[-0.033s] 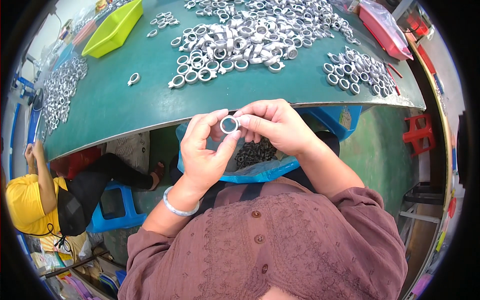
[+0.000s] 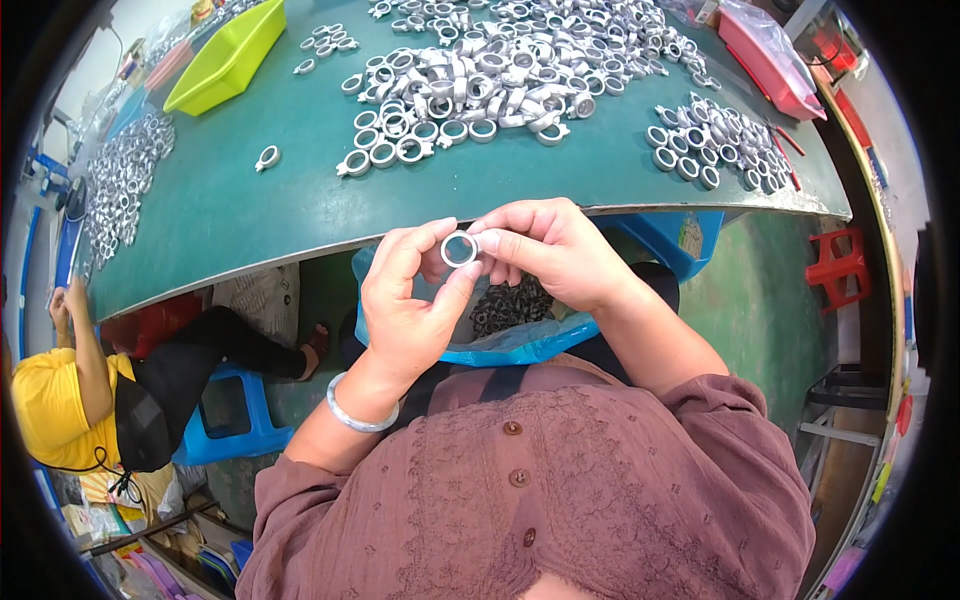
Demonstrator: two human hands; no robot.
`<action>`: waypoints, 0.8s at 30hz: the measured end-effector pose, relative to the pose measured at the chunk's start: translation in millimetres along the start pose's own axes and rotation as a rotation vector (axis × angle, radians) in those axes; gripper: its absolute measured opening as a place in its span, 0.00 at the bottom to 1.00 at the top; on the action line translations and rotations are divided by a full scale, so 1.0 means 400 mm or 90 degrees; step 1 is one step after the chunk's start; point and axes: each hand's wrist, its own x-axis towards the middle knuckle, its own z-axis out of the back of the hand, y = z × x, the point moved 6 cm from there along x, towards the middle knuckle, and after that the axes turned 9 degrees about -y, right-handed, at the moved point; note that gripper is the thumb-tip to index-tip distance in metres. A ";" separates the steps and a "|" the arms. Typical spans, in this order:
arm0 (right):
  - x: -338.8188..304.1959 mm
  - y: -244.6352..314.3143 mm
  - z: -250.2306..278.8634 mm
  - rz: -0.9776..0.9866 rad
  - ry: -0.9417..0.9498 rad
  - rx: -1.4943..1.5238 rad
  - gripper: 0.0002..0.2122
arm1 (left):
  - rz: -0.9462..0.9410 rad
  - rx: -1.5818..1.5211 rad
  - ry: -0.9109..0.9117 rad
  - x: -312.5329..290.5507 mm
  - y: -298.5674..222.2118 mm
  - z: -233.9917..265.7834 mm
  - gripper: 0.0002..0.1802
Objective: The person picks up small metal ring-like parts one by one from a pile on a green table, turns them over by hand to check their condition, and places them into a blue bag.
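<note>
We see the left hand (image 2: 405,295) pinching a small metal ring (image 2: 444,259) between thumb and fingers, while the thumb and fingers of the right hand (image 2: 560,250) close on the ring's right edge. We find the ring raised in front of the body, just beyond the near edge of the green desk (image 2: 230,205), its opening turned up toward us.

Below the hands we look into a blue, bag-like container (image 2: 530,349) with many small dark pieces (image 2: 508,308) inside; the hands cover part of it, so we cannot tell for sure whether it is a loose bag or a lined tub.

On the desk we see a large heap of silvery rings (image 2: 500,85), many with a small lug, and a smaller pile (image 2: 710,148) to its right. A single ring (image 2: 268,157) lies apart on the left, with a little cluster (image 2: 328,43) farther back. A yellow-green tray (image 2: 228,62) stands at the far left, and at the far right a pink tray (image 2: 762,75) holds clear plastic (image 2: 770,38).

To our left, a co-worker in a yellow top (image 2: 60,410) sits at the desk near another heap (image 2: 125,185) of metal parts.
</note>
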 end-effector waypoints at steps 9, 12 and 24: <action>-0.012 0.008 0.004 0.061 -0.014 0.001 0.07 | 0.175 -0.211 0.062 -0.024 0.032 -0.014 0.22; -0.018 0.018 0.006 0.154 -0.004 -0.044 0.07 | 0.160 -0.209 0.060 -0.026 0.035 -0.019 0.23; -0.022 0.016 0.008 0.140 0.005 -0.043 0.12 | 0.046 -0.122 0.069 -0.015 0.010 -0.011 0.29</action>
